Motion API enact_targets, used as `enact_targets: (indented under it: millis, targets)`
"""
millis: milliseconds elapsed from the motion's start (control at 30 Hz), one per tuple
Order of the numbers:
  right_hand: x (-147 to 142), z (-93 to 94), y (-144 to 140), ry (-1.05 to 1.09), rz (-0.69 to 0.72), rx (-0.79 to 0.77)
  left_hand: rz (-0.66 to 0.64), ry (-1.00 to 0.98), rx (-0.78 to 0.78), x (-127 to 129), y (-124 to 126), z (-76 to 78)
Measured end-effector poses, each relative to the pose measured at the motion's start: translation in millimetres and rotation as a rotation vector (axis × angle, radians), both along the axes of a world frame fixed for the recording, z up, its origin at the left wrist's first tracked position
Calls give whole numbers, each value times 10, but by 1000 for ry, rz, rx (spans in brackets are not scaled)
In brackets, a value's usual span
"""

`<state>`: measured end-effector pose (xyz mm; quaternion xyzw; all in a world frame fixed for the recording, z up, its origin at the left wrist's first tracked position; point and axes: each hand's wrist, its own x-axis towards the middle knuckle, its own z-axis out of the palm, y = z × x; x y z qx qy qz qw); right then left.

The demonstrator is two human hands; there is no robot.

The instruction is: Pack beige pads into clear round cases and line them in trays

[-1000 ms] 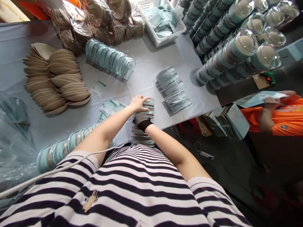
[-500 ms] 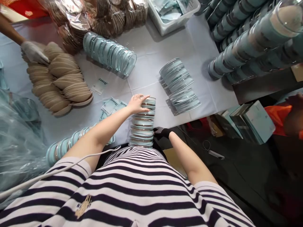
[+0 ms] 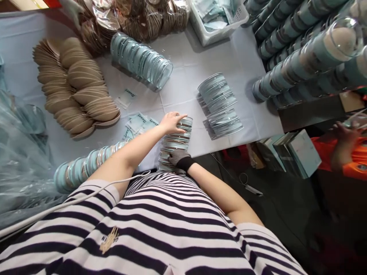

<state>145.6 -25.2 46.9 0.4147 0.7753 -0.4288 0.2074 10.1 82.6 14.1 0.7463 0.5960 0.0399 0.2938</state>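
Note:
A row of nested clear round plastic containers point(image 3: 175, 140), with pale blue and brownish bands, reaches from the table to my striped shirt. My left hand point(image 3: 173, 123) is bare and curls around its far end, thumb and fingers on either side. My right hand point(image 3: 178, 157), in a dark patterned glove, lies wrapped over the near part of the same row; its fingertips are partly hidden. Under my left forearm lies another row of such containers point(image 3: 88, 164). Printed sachets point(image 3: 140, 124) are spread to the left of my left hand.
Further stacks of clear containers lie mid-table point(image 3: 142, 61) and to the right point(image 3: 220, 105). Beige moulded cups point(image 3: 77, 88) fill the left. A white basket point(image 3: 210, 36) with packets stands behind; tall container columns point(image 3: 292, 63) lean at right. Another person in orange point(image 3: 355, 152) is at right.
My right hand has come up from the row's right side onto its near part. My left hand stays at the far end. A co-worker's gloved hand has moved off the beige cups.

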Motion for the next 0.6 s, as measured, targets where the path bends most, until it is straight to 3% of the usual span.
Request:
enact_targets:
  millis: [100,167,233,300,367,467,533,600]
  targets:
    - [-556,22,-28,-22,65,87,-10,-7,1,-3,29,23]
    - [-574,-6,13,-2,101,64,5,-9,18,-29,-37,60]
    - [-276,-62,68,59,29,7,49,-38,56,-68,-259,97]
    - [210,-154,70,106,-232,-90,56,-102,97,-108,-651,105]
    - [677,-292,-17,32,-543,-211,-80,-165,106,-136,-1120,65]
    - [1024,-560,-235,76,-610,-392,-309,-186,60,-152,-1618,-64]
    - [1020,-726,-342,192,-620,-487,-389,-161,71,-172,-1663,-153]
    - [944,-839,-384,257,-629,-538,-441,-133,106,-217,-1514,-201]
